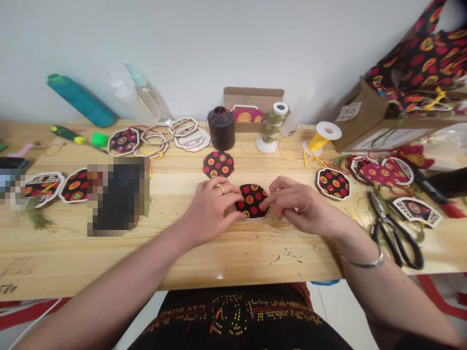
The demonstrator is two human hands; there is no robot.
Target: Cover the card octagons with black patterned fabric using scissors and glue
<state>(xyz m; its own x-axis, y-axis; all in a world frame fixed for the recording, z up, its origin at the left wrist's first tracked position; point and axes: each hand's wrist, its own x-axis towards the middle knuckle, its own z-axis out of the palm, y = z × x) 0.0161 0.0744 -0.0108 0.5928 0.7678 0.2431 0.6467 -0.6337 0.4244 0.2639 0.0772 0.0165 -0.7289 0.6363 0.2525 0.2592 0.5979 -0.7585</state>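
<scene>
An eight-sided ornament piece (251,198) lies on the wooden table in front of me, with black cloth patterned in red and yellow flowers and a pale rim along its lower edge. My left hand (215,206) grips its left side between thumb and fingers; a ring is on one finger. At its right edge, my right hand (301,201) has curled fingers, the tips pinching and pressing the cloth. Just behind lies a loose patterned cloth piece (218,164), touched by neither hand. Small dark scraps (286,255) are scattered nearer to me.
Black-handled scissors (394,233) and a framed ornament (332,183) lie at right. Behind stand a black thread cone (221,129), a yellow thread spool (321,138) and a cardboard box (365,114). White wooden frames (189,136) are at back left; a blurred dark object (118,194) is left.
</scene>
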